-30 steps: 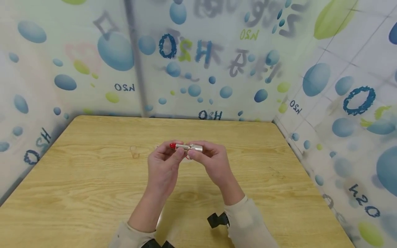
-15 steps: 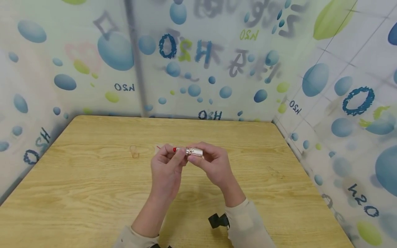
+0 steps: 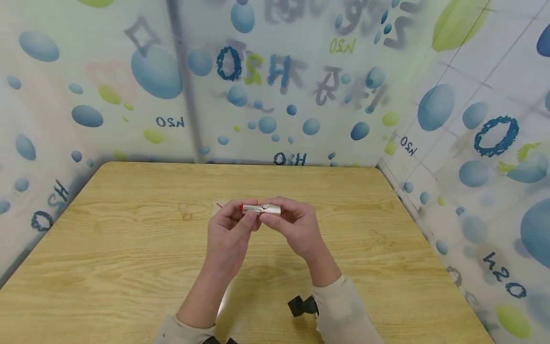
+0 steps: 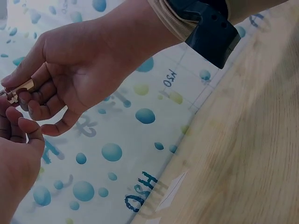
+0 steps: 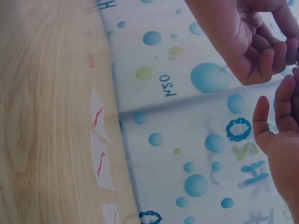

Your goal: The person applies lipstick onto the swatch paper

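Observation:
Both hands hold a silver lipstick [image 3: 272,209] above the table, level across the middle of the head view. Its narrower inner tube and red tip [image 3: 241,207] face left. My left hand [image 3: 227,239] pinches the narrow part, thumb in front and fingers behind. My right hand [image 3: 298,229] grips the wider base between thumb and fingers. In the left wrist view the shiny base [image 4: 22,87] shows in the right hand [image 4: 88,65], with the left hand [image 4: 18,163] close below it. In the right wrist view the fingers hide the lipstick.
A wooden table [image 3: 129,248] spreads beneath the hands. Paper pieces [image 5: 101,161] with red marks lie near its far edge. Patterned walls [image 3: 266,95] enclose the back and sides. A black device [image 3: 302,306] sits at the right sleeve.
My left hand has shifted slightly right, its fingers nearer the right hand. Less of the red tip shows than a second ago. The right hand has barely moved.

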`<state>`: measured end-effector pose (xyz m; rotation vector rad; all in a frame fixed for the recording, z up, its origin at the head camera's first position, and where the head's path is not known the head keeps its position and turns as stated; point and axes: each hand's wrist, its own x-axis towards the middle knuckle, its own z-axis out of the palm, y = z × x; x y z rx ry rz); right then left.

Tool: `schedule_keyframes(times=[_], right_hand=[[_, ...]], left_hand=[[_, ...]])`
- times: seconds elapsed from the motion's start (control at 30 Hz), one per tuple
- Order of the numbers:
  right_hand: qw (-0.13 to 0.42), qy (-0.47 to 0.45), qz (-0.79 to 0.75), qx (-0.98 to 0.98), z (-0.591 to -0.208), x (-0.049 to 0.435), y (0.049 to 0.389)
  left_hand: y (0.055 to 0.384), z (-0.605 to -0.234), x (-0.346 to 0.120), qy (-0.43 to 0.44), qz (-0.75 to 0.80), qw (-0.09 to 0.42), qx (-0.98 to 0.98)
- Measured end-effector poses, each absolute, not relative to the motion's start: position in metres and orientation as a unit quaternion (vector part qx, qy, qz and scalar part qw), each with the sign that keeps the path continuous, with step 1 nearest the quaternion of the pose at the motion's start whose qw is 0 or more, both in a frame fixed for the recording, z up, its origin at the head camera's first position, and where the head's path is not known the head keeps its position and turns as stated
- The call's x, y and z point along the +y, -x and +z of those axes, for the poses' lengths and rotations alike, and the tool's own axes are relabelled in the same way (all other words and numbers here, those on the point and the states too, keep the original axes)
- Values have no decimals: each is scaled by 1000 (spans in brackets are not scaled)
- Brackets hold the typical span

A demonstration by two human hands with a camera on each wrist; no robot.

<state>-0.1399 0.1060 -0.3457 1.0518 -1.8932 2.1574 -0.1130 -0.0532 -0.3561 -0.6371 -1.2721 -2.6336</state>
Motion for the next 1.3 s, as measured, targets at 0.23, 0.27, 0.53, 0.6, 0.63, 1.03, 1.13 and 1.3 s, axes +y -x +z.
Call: schedule_keyframes(times=[0.23, 0.27, 0.53, 0.6, 0.63, 1.03, 1.13, 1.3], right_hand=[[49, -358, 696, -620, -346, 106, 140], [49, -359, 696, -620, -346, 106, 141], [68, -381, 686, -616, -347, 104, 142], [79, -389, 679, -617, -347, 104, 142], [84, -393, 676, -618, -347, 104, 142], [114, -420, 664, -608, -348, 103, 143], [118, -424, 661, -607, -348, 104, 144], [120, -408, 667, -611, -347, 105, 143]], left_hand=[[115, -356, -50, 214, -879, 99, -413], [115, -356, -50, 213, -880, 100, -414], [112, -350, -50, 152, -869, 102, -460], [111, -348, -49, 133, -864, 105, -475], [111, -347, -49, 127, -861, 106, -480], [110, -342, -42, 124, -846, 132, -502], [110, -342, -41, 119, -845, 133, -505], [111, -343, -46, 106, -827, 128, -537]])
